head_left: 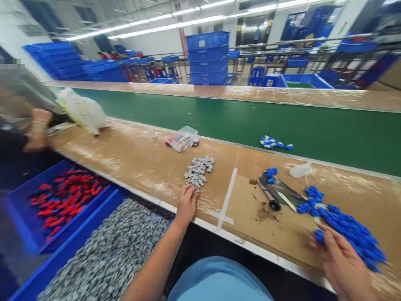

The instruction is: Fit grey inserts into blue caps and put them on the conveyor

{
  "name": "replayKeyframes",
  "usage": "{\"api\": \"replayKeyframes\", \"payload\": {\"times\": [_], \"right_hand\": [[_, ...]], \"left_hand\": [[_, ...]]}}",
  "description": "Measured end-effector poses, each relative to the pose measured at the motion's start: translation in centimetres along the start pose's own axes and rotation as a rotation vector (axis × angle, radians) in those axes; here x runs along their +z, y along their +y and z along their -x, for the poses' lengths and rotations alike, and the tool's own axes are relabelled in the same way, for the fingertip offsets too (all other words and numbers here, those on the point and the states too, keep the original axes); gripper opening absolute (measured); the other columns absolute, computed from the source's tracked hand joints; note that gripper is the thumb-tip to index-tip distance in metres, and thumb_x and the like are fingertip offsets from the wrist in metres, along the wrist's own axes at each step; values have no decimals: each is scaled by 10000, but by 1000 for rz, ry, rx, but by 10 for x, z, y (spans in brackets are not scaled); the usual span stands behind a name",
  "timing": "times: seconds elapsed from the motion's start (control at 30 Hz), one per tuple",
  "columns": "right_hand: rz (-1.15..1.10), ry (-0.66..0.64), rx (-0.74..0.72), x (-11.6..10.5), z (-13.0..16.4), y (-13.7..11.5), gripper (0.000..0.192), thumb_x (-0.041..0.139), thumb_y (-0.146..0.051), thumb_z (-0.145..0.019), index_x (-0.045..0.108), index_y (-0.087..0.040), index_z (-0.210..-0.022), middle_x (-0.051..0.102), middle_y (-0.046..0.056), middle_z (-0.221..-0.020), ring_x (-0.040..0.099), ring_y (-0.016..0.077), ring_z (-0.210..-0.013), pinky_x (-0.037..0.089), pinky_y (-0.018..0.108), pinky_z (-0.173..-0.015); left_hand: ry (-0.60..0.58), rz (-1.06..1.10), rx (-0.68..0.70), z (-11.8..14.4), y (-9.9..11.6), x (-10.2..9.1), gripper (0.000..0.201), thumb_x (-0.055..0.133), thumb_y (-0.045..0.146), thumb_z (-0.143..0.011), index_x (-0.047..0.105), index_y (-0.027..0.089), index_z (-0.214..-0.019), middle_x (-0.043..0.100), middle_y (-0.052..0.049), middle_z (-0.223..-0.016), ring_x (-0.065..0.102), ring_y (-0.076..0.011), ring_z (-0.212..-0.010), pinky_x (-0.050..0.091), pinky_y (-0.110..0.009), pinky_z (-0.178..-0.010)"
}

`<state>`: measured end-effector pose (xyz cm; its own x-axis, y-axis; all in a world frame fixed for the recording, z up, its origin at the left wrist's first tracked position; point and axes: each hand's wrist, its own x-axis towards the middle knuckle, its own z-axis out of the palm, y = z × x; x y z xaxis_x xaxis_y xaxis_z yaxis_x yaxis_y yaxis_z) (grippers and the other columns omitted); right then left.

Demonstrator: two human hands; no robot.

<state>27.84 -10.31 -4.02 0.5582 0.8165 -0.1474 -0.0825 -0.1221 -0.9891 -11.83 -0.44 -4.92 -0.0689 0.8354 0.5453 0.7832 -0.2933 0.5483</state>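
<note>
My left hand is at the table's near edge, fingers curled together over a small grey piece at the lower end of a loose pile of grey pieces. My right hand pinches a small blue piece between thumb and fingers. A thin white bit shows just above that piece; I cannot tell what it is. Beside this hand spreads a heap of blue pieces. On the cardboard sheet lie a white pen-like tool, a small black cup and a few more blue pieces.
A green conveyor belt runs behind the table, carrying blue-and-white pieces. A clear plastic bag sits on the table. At lower left stand bins of grey pieces and red pieces. Another person's arm is at left.
</note>
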Motion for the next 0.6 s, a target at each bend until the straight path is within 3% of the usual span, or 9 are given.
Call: {"api": "replayKeyframes", "payload": {"times": [0.17,0.3,0.43,0.6], "right_hand": [[-259,-105,322,48,21,-35,472,858,-471,-474,698,-240,-853,652,4,-690,569,103,-581,507,203,-523],[-311,-136,388,56,27,-36,454,871,-433,-476,707,-237,-851,654,-5,-700,551,75,-560,490,165,-503],[-283,-151,370,59,27,-32,405,854,-461,-499,720,-222,-797,656,5,-713,529,70,-545,476,169,-488],[-163,-214,273,58,28,-36,384,821,-477,-552,732,-230,-833,672,35,-825,539,104,-611,481,217,-536]], "left_hand": [[-19,195,29,4,18,1,170,529,223,-871,601,195,-1023,648,-60,-975,607,-182,-917,501,-343,-839],[-252,551,-31,7,62,15,117,604,257,-818,670,206,-901,650,-43,-897,614,-164,-857,517,-279,-738],[-542,872,-218,7,104,39,129,650,280,-771,713,187,-835,636,-52,-858,602,-154,-819,498,-266,-726],[-721,1105,-578,9,127,60,330,768,270,-640,656,153,-928,616,-30,-825,568,-128,-758,469,-263,-738]]}}
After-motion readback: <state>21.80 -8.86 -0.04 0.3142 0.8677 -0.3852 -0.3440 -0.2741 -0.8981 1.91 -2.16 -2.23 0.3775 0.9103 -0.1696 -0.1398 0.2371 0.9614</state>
